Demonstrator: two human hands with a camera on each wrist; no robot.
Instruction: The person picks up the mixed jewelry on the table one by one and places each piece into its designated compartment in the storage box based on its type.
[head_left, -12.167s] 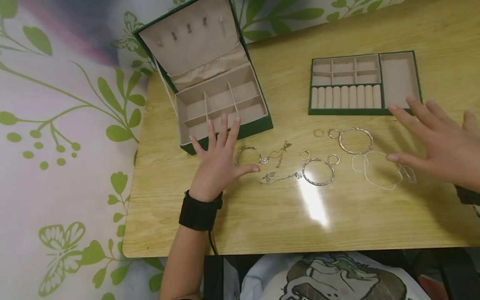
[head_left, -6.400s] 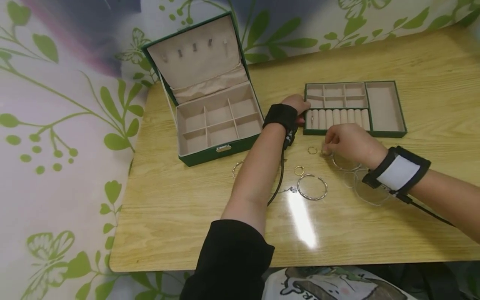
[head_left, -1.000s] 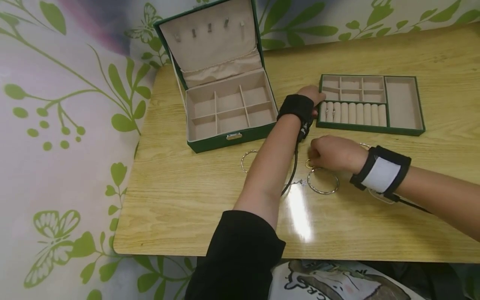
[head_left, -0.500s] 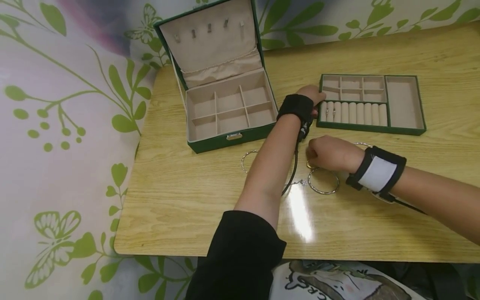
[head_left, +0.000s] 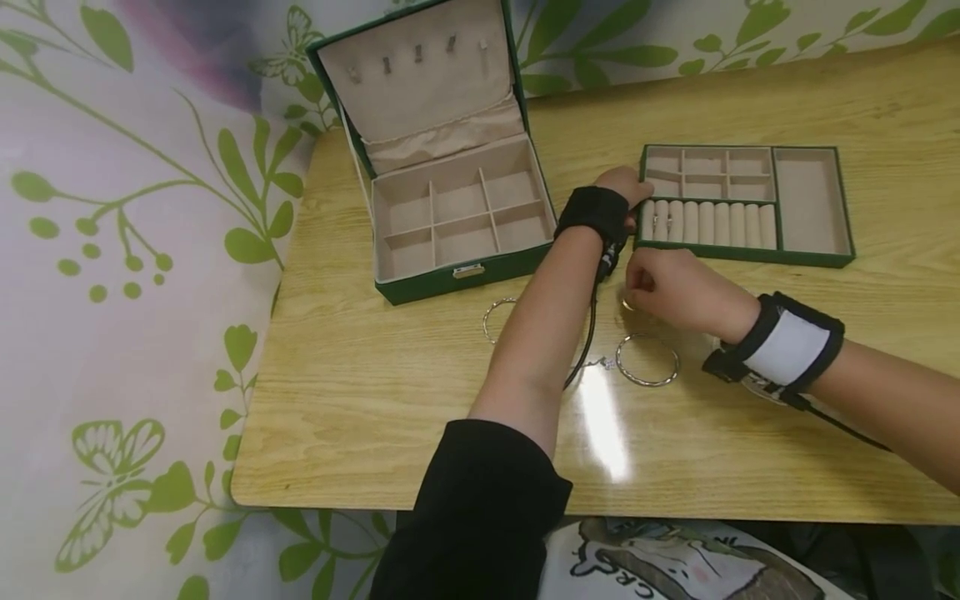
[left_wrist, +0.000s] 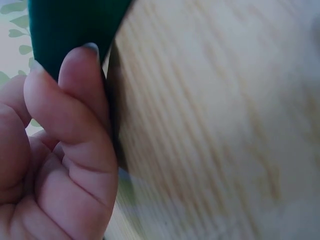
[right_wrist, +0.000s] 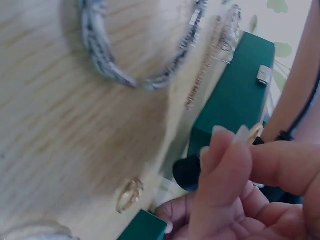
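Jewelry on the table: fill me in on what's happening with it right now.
A person is sorting jewelry at a wooden table. The left hand grips the corner of the green tray, which already has a ring in its roll section. The right hand pinches a small gold ring just above the table, short of the tray. A silver bangle and other pieces lie loose on the table, and the open jewelry box stands to the left.

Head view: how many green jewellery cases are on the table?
2. The open jewellery box sits at the table's left rear, lid up. The divided tray lies to its right, and the left hand holds its left end. None looks hidden.
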